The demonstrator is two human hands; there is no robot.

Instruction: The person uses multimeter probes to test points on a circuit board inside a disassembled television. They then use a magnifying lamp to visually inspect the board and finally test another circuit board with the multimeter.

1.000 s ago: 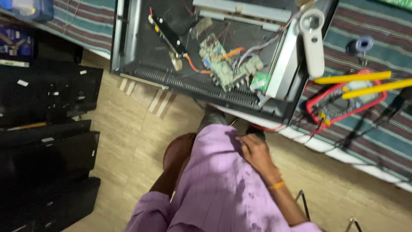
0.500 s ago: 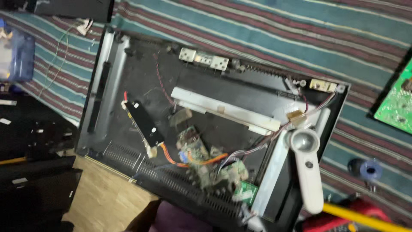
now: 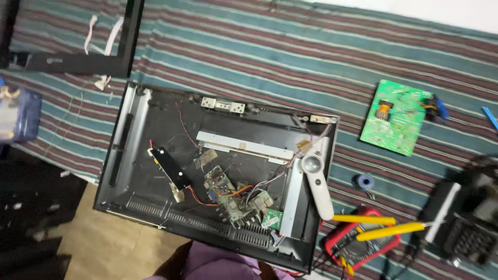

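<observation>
Neither of my hands shows in the head view. Only my purple garment (image 3: 218, 265) appears at the bottom edge. Just above it an opened black plastic casing (image 3: 118, 155) lies flat on a striped cloth (image 3: 270, 57), overhanging the table's front edge. Inside the casing sit a small green circuit board (image 3: 231, 199) with orange and red wires, a narrow black board (image 3: 168, 168) and a grey metal strip (image 3: 244, 146). A white magnifying glass (image 3: 319, 189) rests on the casing's right side.
A loose green circuit board (image 3: 397, 116) lies at the right. A red multimeter (image 3: 358, 243) with yellow probes (image 3: 389, 231), a blue spool (image 3: 364, 181) and a black device (image 3: 467, 223) sit at lower right. A black frame (image 3: 78, 62) and a blue container (image 3: 18, 114) are at the left.
The view has swung up from my lap and hands to the tabletop. My hands and most of my body have dropped out of sight, and the far cloth and green board came into view.
</observation>
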